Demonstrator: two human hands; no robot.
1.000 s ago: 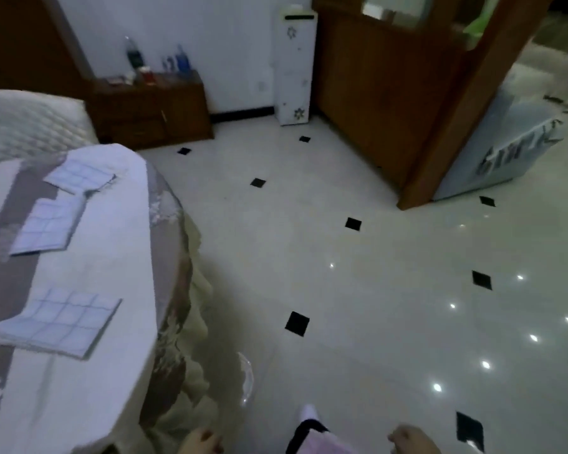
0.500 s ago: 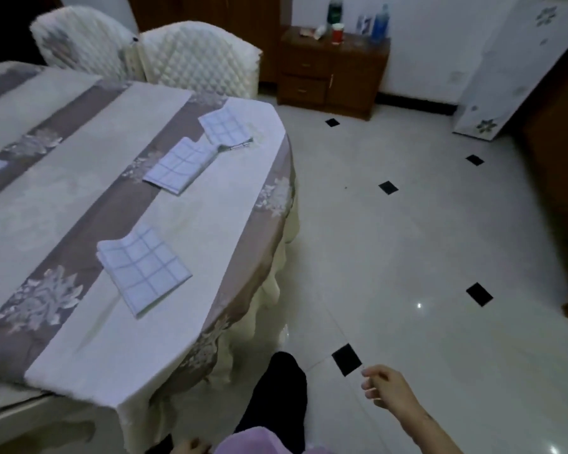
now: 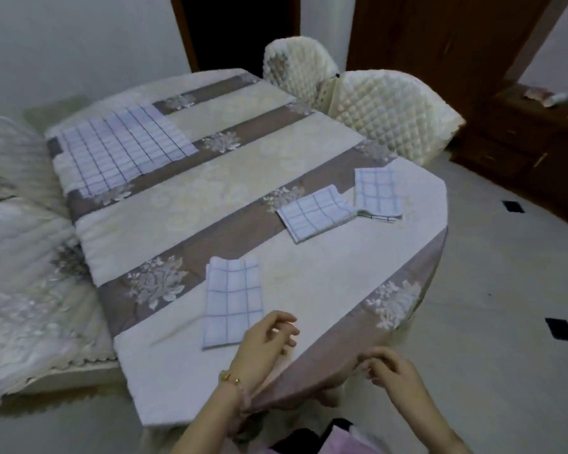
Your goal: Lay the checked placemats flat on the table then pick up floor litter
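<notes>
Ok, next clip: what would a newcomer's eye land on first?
The big mat spread flat at the far left of the table stands out first. Three folded mats lie toward the right: the near mat, the middle mat and the far mat. At the near edge the left hand hovers by the near mat's corner and the right hand over the draped cloth, both holding nothing.

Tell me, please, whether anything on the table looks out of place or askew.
Yes. Three are folded: the near placemat by the front edge, and the middle placemat and right placemat, which lie at different angles with corners touching. Only the spread placemat at the far left lies flat.
</notes>
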